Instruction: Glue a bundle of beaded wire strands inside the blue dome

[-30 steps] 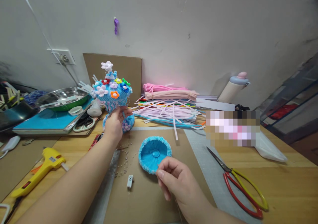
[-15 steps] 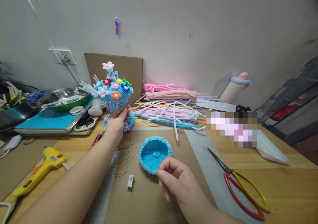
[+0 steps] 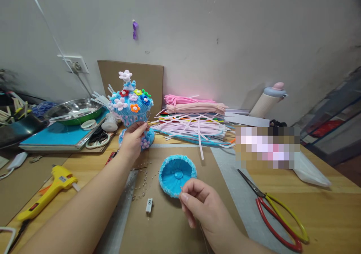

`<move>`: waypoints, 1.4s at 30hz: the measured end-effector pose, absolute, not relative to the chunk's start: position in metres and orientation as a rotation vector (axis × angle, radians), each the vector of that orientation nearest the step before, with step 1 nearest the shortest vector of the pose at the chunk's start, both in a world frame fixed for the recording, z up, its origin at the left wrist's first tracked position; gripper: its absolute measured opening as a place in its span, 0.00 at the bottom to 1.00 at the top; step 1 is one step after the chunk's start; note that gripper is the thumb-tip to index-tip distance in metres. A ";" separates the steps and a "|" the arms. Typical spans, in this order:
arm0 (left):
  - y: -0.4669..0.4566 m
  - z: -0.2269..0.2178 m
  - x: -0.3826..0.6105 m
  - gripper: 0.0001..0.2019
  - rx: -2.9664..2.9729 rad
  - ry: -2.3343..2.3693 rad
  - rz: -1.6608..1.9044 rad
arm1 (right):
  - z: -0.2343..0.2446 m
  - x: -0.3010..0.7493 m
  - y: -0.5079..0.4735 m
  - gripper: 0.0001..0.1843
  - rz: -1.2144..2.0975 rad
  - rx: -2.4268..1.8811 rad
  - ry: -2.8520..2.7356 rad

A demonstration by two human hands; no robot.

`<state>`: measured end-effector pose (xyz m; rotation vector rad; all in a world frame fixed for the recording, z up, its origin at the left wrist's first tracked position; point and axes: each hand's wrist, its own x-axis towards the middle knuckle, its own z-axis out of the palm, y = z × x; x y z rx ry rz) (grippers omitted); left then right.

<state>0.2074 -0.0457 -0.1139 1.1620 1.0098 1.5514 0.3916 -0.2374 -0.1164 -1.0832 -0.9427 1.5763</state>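
Flowered blue ornament back left, left hand clamped round its waist; looks top-heavy, a tug could tip it. Right hand well apart, fingertips pinched before blue bowl, any contents unclear; forearm sweep could scatter beads.

A wooden table bears a pale sheet with brown cardboard over it, and on the cardboard sit a blue bowl, a small white block and scattered beads. A yellow glue gun lies at the left, scissors at the right, and pipe cleaners are heaped along the back.
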 end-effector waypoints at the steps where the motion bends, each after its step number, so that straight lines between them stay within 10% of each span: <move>1: -0.046 -0.113 0.207 0.10 1.162 1.008 1.545 | -0.116 0.391 -0.237 0.19 1.576 -1.085 -0.942; 42: -0.057 -0.126 0.201 0.15 0.982 1.449 1.577 | -0.120 0.393 -0.236 0.17 1.583 -1.048 -0.950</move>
